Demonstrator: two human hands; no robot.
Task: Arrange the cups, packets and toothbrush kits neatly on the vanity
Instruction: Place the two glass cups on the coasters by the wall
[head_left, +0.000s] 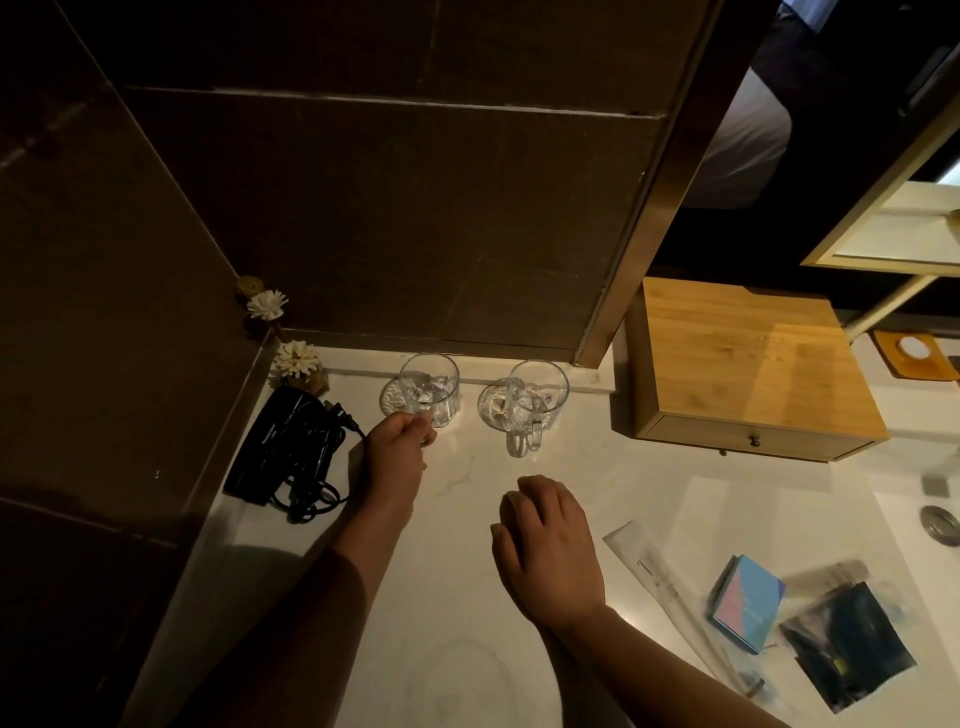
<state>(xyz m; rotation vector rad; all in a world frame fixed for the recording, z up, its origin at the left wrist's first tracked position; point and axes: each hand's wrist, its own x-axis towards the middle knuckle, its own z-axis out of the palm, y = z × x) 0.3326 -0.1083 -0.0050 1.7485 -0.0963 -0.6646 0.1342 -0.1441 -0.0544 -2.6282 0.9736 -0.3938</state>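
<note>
Wooden box (748, 358) lettering blurred, perhaps engraved

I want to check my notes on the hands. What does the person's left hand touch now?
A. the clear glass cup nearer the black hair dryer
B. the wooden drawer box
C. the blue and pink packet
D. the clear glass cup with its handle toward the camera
A: the left hand has its fingers at the base of the clear glass cup beside the black hair dryer.
</note>
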